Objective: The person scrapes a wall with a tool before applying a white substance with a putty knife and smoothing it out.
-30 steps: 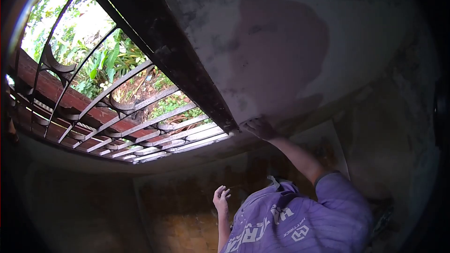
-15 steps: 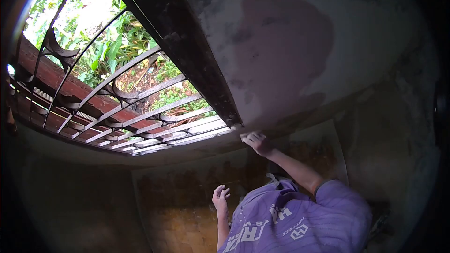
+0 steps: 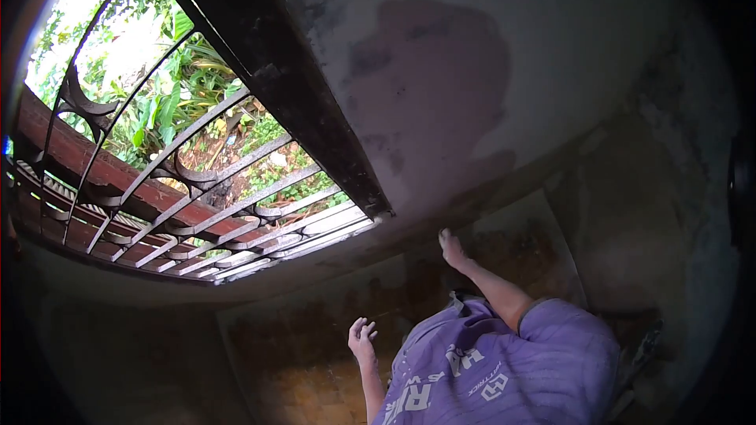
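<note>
My left hand [image 3: 362, 338] is raised over the brown floor surface, its slightly bent fingers apart and holding nothing. Further right and higher in view is my right hand [image 3: 451, 249], near the foot of the plastered wall [image 3: 575, 55]. Its fingers are pressed together; whether anything small is between them is too dark to tell. Both hands look dusted with pale powder. The lower corner of the dark window frame [image 3: 315, 114] lies to the left of my right hand, with a gap between them. A darker pinkish patch [image 3: 433, 86] marks the wall above.
At the left, a barred window grille [image 3: 213, 181] shows plants and soil outside. A reddish wooden beam [image 3: 118, 161] crosses behind the bars. Below are brown, stained panels or flooring [image 3: 315, 370]. My purple shirt [image 3: 504, 362] fills the lower right.
My right hand has moved away from the window frame's corner, to the right and slightly down. The window and wall patch have shifted left in view. My left hand keeps nearly the same pose.
</note>
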Available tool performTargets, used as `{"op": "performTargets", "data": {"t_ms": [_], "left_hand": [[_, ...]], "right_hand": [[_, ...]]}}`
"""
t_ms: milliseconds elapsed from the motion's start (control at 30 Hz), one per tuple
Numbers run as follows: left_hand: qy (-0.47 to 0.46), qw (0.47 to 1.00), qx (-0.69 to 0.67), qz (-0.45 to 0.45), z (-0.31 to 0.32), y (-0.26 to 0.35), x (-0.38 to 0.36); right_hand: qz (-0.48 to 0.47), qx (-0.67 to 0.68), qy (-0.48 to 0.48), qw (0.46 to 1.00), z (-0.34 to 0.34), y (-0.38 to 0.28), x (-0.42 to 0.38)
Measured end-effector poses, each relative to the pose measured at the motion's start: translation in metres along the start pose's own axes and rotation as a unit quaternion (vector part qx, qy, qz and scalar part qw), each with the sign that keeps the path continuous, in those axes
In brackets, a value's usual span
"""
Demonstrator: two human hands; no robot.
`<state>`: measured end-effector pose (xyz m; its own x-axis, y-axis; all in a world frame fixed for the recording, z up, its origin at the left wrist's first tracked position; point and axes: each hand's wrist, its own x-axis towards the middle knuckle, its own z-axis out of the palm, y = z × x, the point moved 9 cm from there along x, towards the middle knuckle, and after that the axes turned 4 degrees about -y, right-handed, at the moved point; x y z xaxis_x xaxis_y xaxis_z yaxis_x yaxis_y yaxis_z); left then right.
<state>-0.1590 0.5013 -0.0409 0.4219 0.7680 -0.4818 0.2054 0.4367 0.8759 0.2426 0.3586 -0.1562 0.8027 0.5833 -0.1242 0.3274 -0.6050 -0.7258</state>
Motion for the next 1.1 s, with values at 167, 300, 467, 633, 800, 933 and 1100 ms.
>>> {"op": "performTargets", "data": {"t_ms": [167,300,467,633,800,933,1100], "left_hand": [[0.034,0.999,-0.017,0.01,-0.02,0.004,-0.006],[0.045,0.999,-0.012,0.02,-0.02,0.013,-0.013],[0.046,0.998,-0.026,0.021,-0.016,0.007,-0.014],[0.06,0.998,0.007,0.017,-0.064,-0.004,-0.011],[0.117,0.993,-0.013,0.012,-0.09,-0.004,-0.02],[0.122,0.992,-0.042,0.006,-0.082,-0.012,-0.027],[0.114,0.992,-0.047,-0.007,-0.068,-0.022,-0.033]], "right_hand": [[-0.037,0.044,0.235,0.97,-0.116,0.002,0.058],[0.022,0.001,0.222,0.975,-0.105,-0.028,0.08],[-0.132,0.021,-0.137,0.981,0.052,-0.179,0.038],[-0.203,-0.02,-0.269,0.941,0.081,-0.314,-0.022],[-0.174,-0.031,-0.229,0.957,0.075,-0.229,-0.035],[-0.164,-0.127,-0.142,0.968,0.061,-0.051,0.006],[-0.026,-0.144,0.155,0.977,-0.115,0.077,0.066]]}}
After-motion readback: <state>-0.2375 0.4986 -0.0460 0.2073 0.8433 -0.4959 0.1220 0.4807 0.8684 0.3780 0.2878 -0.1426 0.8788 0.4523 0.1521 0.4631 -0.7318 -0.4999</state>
